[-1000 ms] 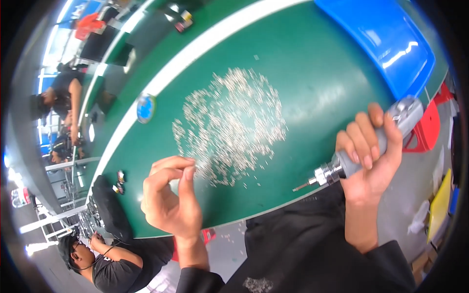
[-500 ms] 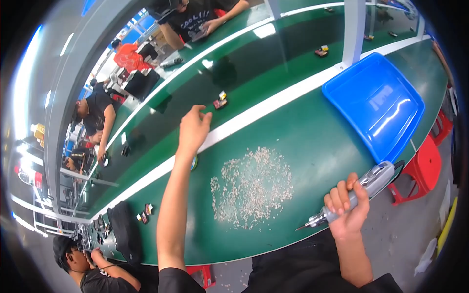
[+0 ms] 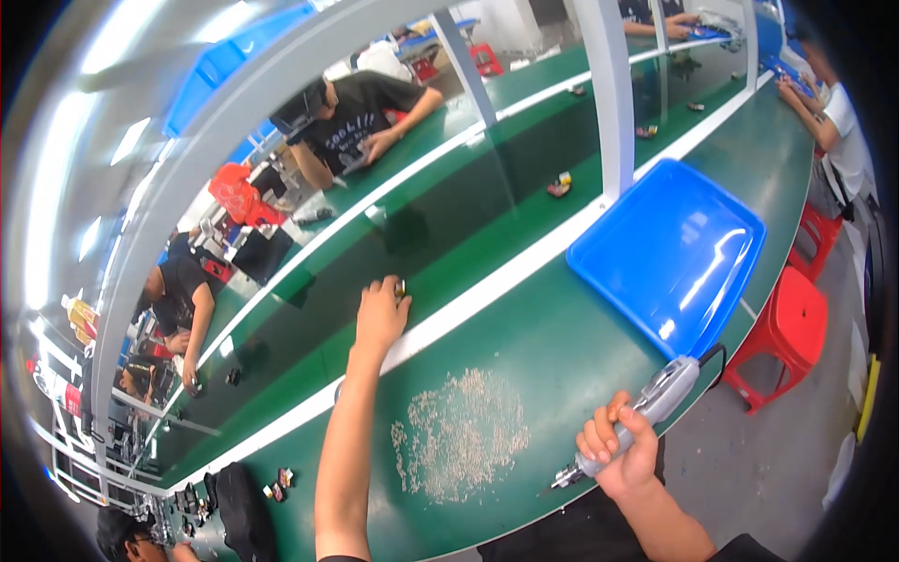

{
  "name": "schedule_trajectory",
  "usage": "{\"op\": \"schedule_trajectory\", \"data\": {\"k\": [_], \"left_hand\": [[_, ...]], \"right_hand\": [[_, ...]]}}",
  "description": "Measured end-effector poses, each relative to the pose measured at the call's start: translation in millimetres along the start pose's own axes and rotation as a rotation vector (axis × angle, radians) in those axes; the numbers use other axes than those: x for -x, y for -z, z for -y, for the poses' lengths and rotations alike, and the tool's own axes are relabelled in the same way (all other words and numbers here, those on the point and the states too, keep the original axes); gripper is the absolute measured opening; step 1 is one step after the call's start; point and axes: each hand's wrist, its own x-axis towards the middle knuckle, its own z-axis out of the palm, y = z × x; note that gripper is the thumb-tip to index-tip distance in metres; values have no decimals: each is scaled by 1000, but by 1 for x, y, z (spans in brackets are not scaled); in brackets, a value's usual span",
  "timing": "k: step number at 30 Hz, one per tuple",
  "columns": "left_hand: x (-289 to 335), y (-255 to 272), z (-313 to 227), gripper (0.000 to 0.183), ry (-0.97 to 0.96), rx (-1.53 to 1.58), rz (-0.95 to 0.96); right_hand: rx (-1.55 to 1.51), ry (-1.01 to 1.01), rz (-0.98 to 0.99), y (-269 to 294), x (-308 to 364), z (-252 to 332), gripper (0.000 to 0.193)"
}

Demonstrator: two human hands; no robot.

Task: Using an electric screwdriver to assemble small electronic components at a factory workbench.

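Note:
My left hand (image 3: 381, 317) reaches over the white rail onto the dark green belt. Its fingers curl round a small dark part with a yellow piece (image 3: 401, 288), mostly hidden by the hand. In my right hand (image 3: 618, 448) is a grey electric screwdriver (image 3: 667, 393), gripped round its body, with the tip pointing down and left toward the bench's near edge. Between my forearms, many tiny pale screws (image 3: 464, 436) lie spread over the green bench top (image 3: 552, 375).
A blue tray (image 3: 646, 253) sits at the right, by a white post (image 3: 613, 112). Another small part (image 3: 560, 184) lies farther along the belt. A black bag (image 3: 245, 510) rests at the left. Red stools (image 3: 791, 318) stand right of the bench. Several people work around the line.
My left hand has closed round the small part on the belt. My view has tilted up and shifted right, so the tray, screws and screwdriver appear lower and farther left.

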Motion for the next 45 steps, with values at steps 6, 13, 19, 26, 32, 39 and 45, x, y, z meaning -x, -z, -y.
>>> {"op": "schedule_trajectory", "data": {"k": [6, 13, 19, 26, 32, 39, 45], "left_hand": [[17, 6, -17, 27, -19, 39, -124], [90, 52, -154, 30, -464, 309, 29], [160, 38, -218, 39, -839, 299, 241], [173, 28, -216, 36, -660, 532, 214], [171, 27, -221, 31, -570, 602, 211], [165, 25, -216, 38, -698, 569, 176], [165, 39, -218, 34, -686, 505, 316]], "right_hand": [[-9, -29, 6, 5, 9, 5, 12], [-79, -110, -68, -1, 28, 9, 15], [-92, -104, 22, -1, 34, 22, 18], [-57, -119, 29, -1, 36, 22, 19], [-50, -130, 46, 6, 40, 20, 19], [-45, -156, 23, 7, 45, 13, 19], [-2, -162, 63, 10, 41, 13, 19]]}}
